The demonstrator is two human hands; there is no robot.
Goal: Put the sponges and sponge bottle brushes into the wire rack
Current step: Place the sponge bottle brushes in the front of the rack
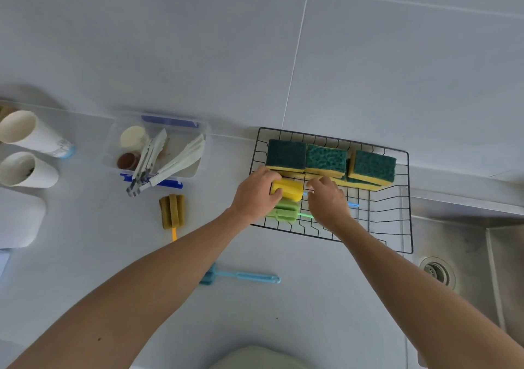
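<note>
You are working over a pale counter (pixel 283 312) that is carrying everything, with a steel sink (pixel 459 244) dropping away at the right of the frame, so be watching that edge. The wire rack (pixel 397 227) is sitting right of centre against the wall, its right end reaching over the sink rim; its low wire sides are asking you to lift over them, and open grid is waiting in its lower right. Green-topped sponges (pixel 326 160) are lining its upper side. Your left hand (pixel 256 195) is curling round the yellow sponge brush (pixel 289 190), thumb pressing its foam, while your right hand (pixel 329 201) is resting loosely bent over the shaft area; whether it is pinching anything, I cannot tell. A green sponge brush (pixel 285 212) is lying just below, inside the rack. Still out on the counter are an olive sponge brush (pixel 171 210), left of centre, and a blue brush (pixel 241 277), lower centre. All are likely light; the foam is probably squashing easily, so be gripping the stiff plastic handles.
</note>
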